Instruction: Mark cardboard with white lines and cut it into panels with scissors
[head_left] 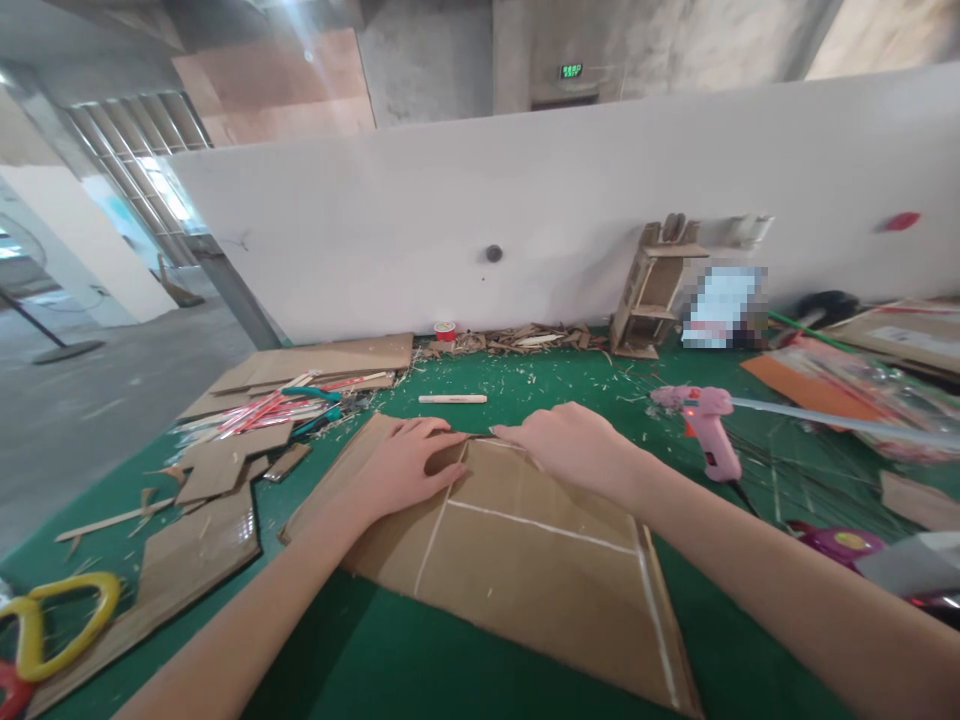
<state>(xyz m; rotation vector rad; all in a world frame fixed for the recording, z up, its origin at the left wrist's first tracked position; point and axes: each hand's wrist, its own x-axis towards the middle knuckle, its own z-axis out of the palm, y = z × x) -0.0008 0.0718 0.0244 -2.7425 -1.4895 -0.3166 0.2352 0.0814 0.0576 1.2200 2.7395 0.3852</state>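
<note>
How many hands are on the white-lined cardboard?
2: the left hand, over the far left part of the cardboard; the right hand, at its far edge. No others show.

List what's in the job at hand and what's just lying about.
In hand: white-lined cardboard sheet, touched by left hand and right hand.

Seemingly lying about: pale pen, pink glue gun, yellow scissor handle, small red container.

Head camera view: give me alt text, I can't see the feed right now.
A person's left hand rests on a white-lined brown cardboard sheet on a green table, the right hand at the sheet's far edge. A marker pen lies beyond; a pink hot glue gun stands to the right, cardboard scraps to the left.
</note>
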